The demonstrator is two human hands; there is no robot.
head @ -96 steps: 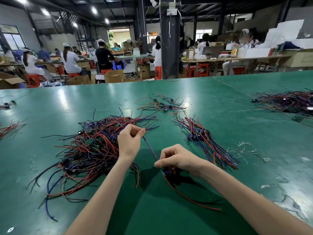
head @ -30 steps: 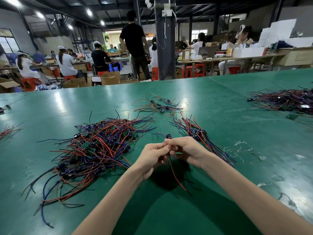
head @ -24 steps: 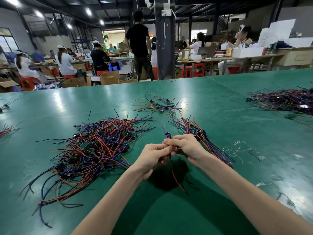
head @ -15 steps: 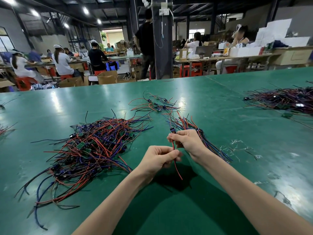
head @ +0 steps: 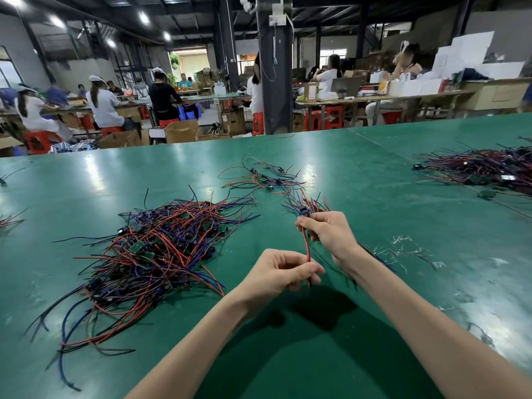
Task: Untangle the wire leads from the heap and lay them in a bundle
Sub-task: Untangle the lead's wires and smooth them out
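A tangled heap of red, blue and black wire leads (head: 149, 254) with small green boards lies left of centre on the green table (head: 288, 355). One red wire lead (head: 305, 246) runs taut between my hands. My right hand (head: 331, 234) pinches its upper end by a small dark connector. My left hand (head: 283, 273) pinches its lower end, the tip poking out below my fingers. Just behind my right hand lies the laid-out bundle of leads (head: 308, 203), partly hidden by that hand.
A small loose cluster of leads (head: 262, 177) lies farther back. Another big wire heap (head: 489, 168) sits at the right edge. Wire scraps (head: 403, 249) litter the table right of my arm. People work at benches beyond the table.
My hands have drawn apart along the red lead: the right went up toward the bundle, the left came back toward me. The lead is now stretched between them.
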